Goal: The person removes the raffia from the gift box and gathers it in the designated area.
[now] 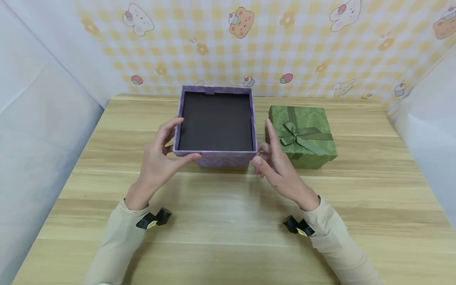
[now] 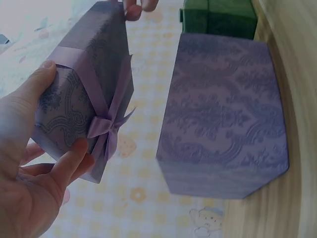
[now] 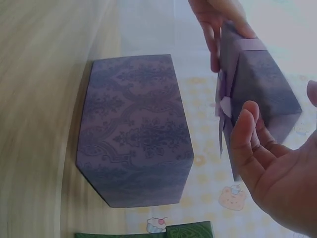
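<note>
A purple patterned box lid [image 1: 215, 122] is held upside down over the purple box [image 1: 224, 161], its black inside facing up. My left hand [image 1: 156, 158] grips the lid's left front corner, thumb along the front and fingers at the left side. On the lid's underside a lilac ribbon bow [image 2: 110, 126] shows in the left wrist view. My right hand [image 1: 281, 170] is at the lid's right front corner, index finger extended and the other fingers bent loosely near the lid's edge. In the right wrist view its thumb stands apart from the lid.
A green gift box [image 1: 310, 122] with a green ribbon bow stands just right of the purple box, close to my right hand. Behind the wooden table [image 1: 221, 237] hangs a yellow checked cloth [image 1: 221, 59]. White sheets [image 1: 39, 118] hang at both sides.
</note>
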Motion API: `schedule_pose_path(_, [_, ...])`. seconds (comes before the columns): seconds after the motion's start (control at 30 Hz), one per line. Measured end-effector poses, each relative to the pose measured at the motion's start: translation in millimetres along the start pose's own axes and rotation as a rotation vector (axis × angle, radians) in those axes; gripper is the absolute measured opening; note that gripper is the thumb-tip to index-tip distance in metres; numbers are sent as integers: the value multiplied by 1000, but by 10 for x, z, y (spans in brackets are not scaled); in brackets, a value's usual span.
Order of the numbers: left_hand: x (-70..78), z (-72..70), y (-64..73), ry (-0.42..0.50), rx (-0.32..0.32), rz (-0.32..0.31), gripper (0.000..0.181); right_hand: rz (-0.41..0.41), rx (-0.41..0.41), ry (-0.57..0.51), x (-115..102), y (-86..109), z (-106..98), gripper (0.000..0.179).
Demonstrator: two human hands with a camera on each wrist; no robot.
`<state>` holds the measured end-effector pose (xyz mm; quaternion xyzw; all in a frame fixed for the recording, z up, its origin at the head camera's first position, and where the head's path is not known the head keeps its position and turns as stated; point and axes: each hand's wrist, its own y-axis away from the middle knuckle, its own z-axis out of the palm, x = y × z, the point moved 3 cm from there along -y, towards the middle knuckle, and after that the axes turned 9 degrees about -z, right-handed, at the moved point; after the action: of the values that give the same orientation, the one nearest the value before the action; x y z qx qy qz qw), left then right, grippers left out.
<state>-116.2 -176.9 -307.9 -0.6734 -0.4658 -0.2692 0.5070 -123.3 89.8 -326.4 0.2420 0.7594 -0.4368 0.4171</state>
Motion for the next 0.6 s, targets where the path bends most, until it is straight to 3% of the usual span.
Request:
schedule_pose_path(0.17, [-31,-179,-54,-29,69,14,82,-43,-6,61,21,-20,7,77])
schedule_pose_path(0.33, [-112,-347,-88,-36,135,-47,81,-27,-23,156,78,-41,6,82])
schedule_pose_path(0.6, [-444,-661,-9,-57,226,-122,79,13,-52,300,220,-18,52,87])
